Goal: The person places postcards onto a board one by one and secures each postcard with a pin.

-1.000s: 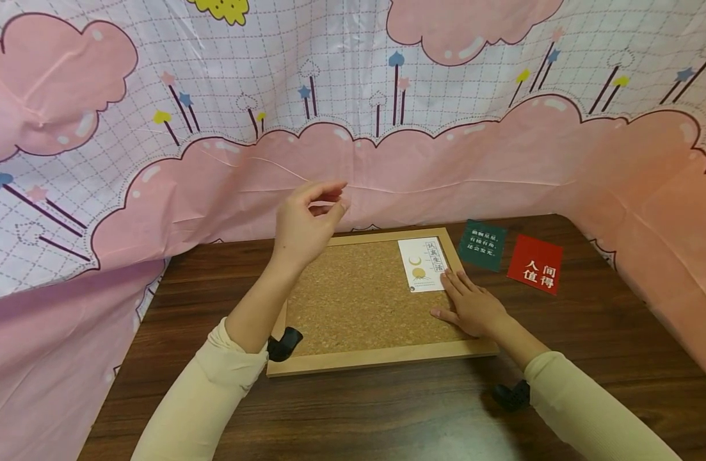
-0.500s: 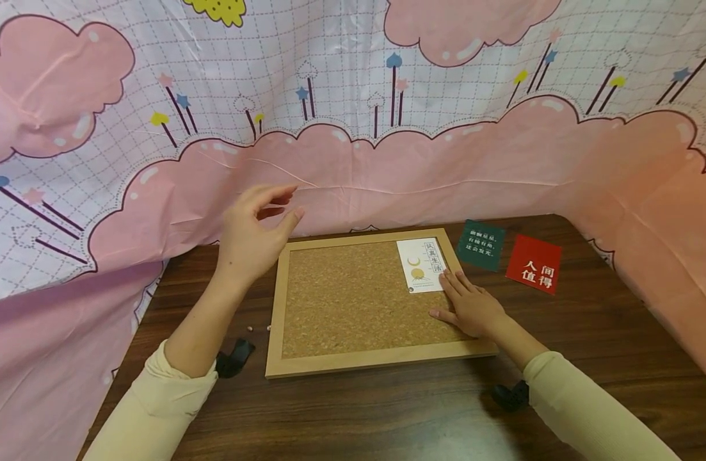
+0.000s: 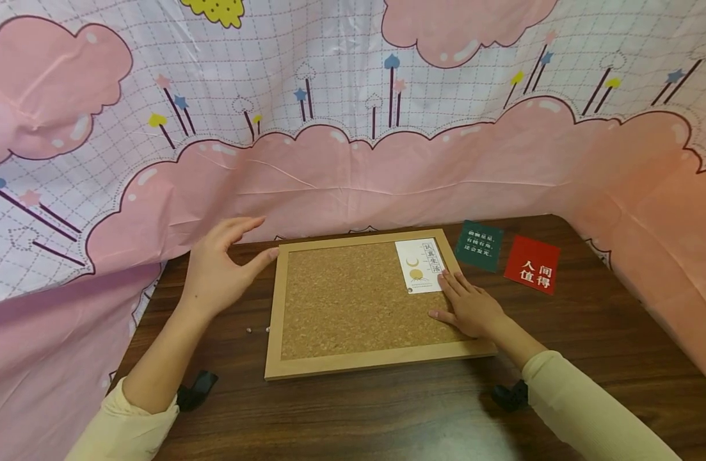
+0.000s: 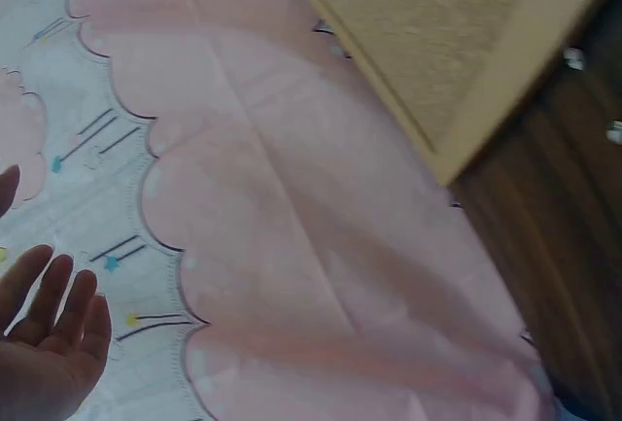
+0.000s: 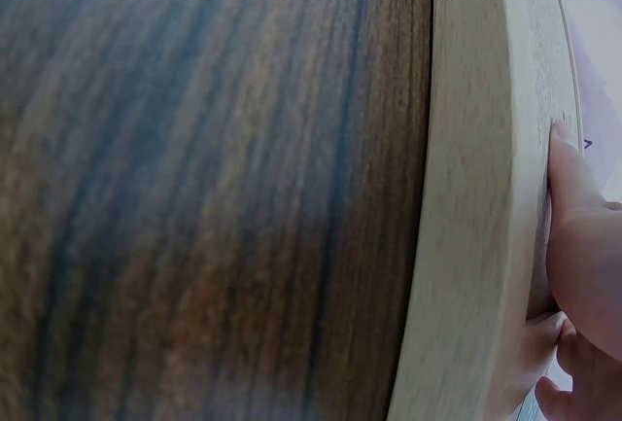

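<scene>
A wood-framed cork board [image 3: 341,307] lies on the table, and a white card [image 3: 417,266] with a moon picture sits at its upper right, a small round pin head [image 3: 410,290] at the card's lower left corner. My right hand [image 3: 470,307] rests flat on the board's right side, its fingertips at the card's lower right edge. Raised beside the board's left edge, my left hand [image 3: 220,269] holds nothing, thumb and fingers spread apart. In the left wrist view its relaxed fingers [image 4: 73,309] show against the cloth.
Right of the board lie a green card [image 3: 479,246] and a red card [image 3: 532,264]. Two tiny pale pieces, one of them a small pin-like bit [image 3: 249,330], lie left of the frame on the dark wooden table [image 3: 353,416]. A patterned pink cloth [image 3: 272,173] hangs behind.
My left hand has moved left and down from above the board to beside its left edge, thumb and fingers parting. The right hand, board and cards have stayed in place.
</scene>
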A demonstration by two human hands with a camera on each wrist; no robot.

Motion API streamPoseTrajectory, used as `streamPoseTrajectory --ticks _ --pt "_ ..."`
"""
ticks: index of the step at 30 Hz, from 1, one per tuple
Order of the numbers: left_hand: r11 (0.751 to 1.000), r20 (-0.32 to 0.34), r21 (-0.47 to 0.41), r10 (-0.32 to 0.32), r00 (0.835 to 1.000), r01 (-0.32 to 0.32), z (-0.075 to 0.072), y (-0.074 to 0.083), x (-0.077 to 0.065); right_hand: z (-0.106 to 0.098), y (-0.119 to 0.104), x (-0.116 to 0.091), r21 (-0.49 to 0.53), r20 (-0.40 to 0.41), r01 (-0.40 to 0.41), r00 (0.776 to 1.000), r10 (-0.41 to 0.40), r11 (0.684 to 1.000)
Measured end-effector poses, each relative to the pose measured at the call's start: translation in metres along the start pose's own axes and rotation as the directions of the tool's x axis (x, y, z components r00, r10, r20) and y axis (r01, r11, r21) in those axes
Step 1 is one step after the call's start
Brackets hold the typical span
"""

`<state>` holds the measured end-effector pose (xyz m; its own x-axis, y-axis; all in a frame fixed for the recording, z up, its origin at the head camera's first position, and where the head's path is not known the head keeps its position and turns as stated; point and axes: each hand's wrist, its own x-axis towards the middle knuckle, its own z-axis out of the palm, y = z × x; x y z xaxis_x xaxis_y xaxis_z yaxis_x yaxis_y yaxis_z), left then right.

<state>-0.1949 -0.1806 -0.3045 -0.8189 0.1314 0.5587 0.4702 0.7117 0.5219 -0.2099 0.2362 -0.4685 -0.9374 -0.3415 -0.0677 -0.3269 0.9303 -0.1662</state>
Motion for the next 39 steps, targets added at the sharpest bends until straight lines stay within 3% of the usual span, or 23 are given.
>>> streamPoseTrajectory --ticks 5,11,14,17,23,32,39 --pt "0.999 0.049 0.047 -0.008 0.999 0.006 0.000 -0.014 -0.015 0.001 0.001 0.000 0.003 -0.001 -0.001 1.000 0.001 1.000" --pt "0.997 0.112 0.074 0.022 0.993 -0.030 0.006 -0.033 -0.036 0.001 0.001 0.001 0.006 -0.002 -0.009 1.000 0.009 1.000" --pt "0.995 0.167 0.099 -0.003 0.986 -0.014 0.011 -0.042 -0.050 0.003 0.001 0.001 -0.001 -0.009 -0.004 1.000 0.004 1.000" --pt "0.990 0.251 0.137 -0.062 0.966 0.028 0.016 -0.051 -0.065 0.004 0.002 0.001 -0.003 -0.012 -0.002 1.000 0.002 1.000" --pt "0.975 0.396 0.205 -0.159 0.904 0.082 0.028 -0.065 -0.093 0.002 0.002 0.000 0.001 -0.003 -0.011 1.000 0.011 1.000" --pt "0.969 0.460 0.240 -0.163 0.873 0.054 0.052 -0.077 -0.127 -0.005 0.001 0.000 -0.005 0.030 -0.025 0.999 0.026 1.000" --pt "0.964 0.500 0.254 -0.201 0.842 0.080 0.064 -0.080 -0.136 -0.005 0.003 0.002 0.013 0.033 -0.034 0.999 0.034 0.999"
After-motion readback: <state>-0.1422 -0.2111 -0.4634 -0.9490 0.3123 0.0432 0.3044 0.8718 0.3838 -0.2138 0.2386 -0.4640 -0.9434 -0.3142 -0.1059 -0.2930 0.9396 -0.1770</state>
